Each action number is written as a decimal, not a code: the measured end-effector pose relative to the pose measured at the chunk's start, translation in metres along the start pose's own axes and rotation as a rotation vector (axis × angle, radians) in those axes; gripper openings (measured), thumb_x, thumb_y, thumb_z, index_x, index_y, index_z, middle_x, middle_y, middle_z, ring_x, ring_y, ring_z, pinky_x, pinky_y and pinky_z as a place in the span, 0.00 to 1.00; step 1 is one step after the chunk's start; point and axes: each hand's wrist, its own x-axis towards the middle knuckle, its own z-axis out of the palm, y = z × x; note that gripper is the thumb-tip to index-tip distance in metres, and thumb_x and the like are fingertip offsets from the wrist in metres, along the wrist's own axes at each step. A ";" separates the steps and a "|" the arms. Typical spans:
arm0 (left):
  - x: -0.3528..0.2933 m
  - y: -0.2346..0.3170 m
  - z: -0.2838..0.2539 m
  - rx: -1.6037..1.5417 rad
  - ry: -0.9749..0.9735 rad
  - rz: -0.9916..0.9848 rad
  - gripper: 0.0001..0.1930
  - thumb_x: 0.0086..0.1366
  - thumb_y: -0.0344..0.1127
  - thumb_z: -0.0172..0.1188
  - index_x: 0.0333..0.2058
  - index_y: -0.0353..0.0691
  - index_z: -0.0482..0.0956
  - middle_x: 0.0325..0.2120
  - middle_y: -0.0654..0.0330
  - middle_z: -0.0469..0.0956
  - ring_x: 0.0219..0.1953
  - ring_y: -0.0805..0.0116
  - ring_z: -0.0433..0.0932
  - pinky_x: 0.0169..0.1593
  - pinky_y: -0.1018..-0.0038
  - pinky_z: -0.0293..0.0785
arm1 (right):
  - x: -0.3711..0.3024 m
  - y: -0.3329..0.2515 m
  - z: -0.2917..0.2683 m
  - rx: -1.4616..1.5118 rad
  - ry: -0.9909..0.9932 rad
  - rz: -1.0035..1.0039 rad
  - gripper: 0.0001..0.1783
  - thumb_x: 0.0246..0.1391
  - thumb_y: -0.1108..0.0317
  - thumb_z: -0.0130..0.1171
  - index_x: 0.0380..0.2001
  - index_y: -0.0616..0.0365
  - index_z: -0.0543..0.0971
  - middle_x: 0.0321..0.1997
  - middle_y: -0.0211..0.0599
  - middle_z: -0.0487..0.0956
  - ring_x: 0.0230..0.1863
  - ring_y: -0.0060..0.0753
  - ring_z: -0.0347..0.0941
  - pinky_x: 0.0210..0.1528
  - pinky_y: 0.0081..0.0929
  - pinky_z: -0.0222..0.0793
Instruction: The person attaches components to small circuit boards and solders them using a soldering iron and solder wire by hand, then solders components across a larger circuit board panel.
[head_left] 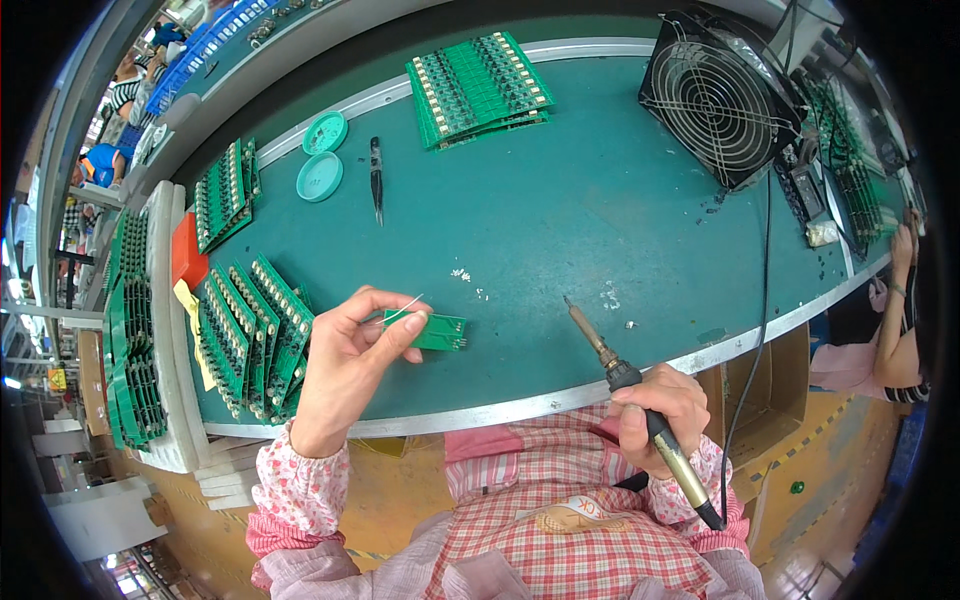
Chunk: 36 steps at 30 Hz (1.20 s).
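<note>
My left hand is closed, with a thin pale solder wire pinched between thumb and forefinger. Its fingers overlap the left end of a small green circuit board low over the mat; I cannot tell whether they grip the board or only rest on it. In my right hand, near the table's front edge, is a soldering iron. Its tip points up and left, apart from the board. Small white bits lie on the mat beyond the board.
Stacked circuit boards lie at the back, and several more lean at the left by a red block. Tweezers lie beside two round turquoise dishes. A black fan stands back right; the iron's cord crosses the edge.
</note>
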 end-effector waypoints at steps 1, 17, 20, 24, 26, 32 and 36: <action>0.000 0.000 -0.001 0.002 0.002 0.002 0.10 0.66 0.31 0.63 0.41 0.30 0.80 0.38 0.59 0.79 0.31 0.78 0.78 0.36 0.81 0.75 | -0.001 0.000 0.002 0.012 -0.002 0.011 0.11 0.50 0.78 0.62 0.39 0.61 0.77 0.18 0.33 0.74 0.17 0.30 0.71 0.19 0.25 0.65; 0.007 -0.010 0.032 -0.126 -0.123 -0.024 0.10 0.66 0.32 0.63 0.42 0.30 0.80 0.33 0.59 0.81 0.30 0.78 0.79 0.34 0.82 0.77 | -0.017 -0.007 0.004 0.137 0.063 0.161 0.11 0.52 0.75 0.62 0.39 0.63 0.75 0.23 0.38 0.79 0.17 0.29 0.72 0.19 0.25 0.67; 0.003 -0.014 0.056 0.070 -0.074 0.058 0.10 0.65 0.32 0.64 0.42 0.33 0.81 0.30 0.61 0.80 0.28 0.79 0.78 0.31 0.82 0.73 | -0.019 -0.007 0.001 0.154 0.066 0.196 0.11 0.53 0.75 0.61 0.40 0.63 0.74 0.22 0.38 0.78 0.17 0.29 0.72 0.20 0.26 0.67; -0.006 -0.019 0.069 0.765 0.152 0.454 0.14 0.56 0.33 0.71 0.42 0.41 0.83 0.32 0.61 0.77 0.28 0.72 0.74 0.32 0.74 0.66 | -0.022 -0.007 -0.004 0.144 0.071 0.189 0.11 0.54 0.73 0.61 0.40 0.63 0.74 0.20 0.36 0.76 0.17 0.28 0.71 0.19 0.27 0.67; -0.006 -0.019 0.072 0.953 0.310 0.639 0.16 0.51 0.34 0.73 0.40 0.42 0.81 0.37 0.60 0.75 0.38 0.61 0.72 0.42 0.67 0.62 | -0.025 -0.007 -0.005 0.139 0.081 0.200 0.11 0.54 0.73 0.61 0.39 0.63 0.74 0.19 0.36 0.76 0.17 0.28 0.71 0.19 0.26 0.66; -0.007 -0.023 0.079 0.864 0.221 0.729 0.09 0.53 0.27 0.66 0.27 0.41 0.72 0.34 0.59 0.74 0.35 0.60 0.68 0.40 0.66 0.59 | -0.018 -0.013 -0.008 0.140 0.112 0.303 0.08 0.54 0.71 0.61 0.35 0.63 0.76 0.17 0.34 0.74 0.14 0.23 0.67 0.17 0.22 0.61; -0.003 -0.024 0.087 0.826 0.146 0.740 0.09 0.47 0.25 0.64 0.22 0.41 0.71 0.33 0.60 0.73 0.34 0.61 0.68 0.40 0.66 0.58 | -0.012 -0.010 -0.005 0.186 0.127 0.383 0.06 0.53 0.72 0.61 0.33 0.63 0.76 0.17 0.33 0.75 0.14 0.21 0.67 0.17 0.21 0.60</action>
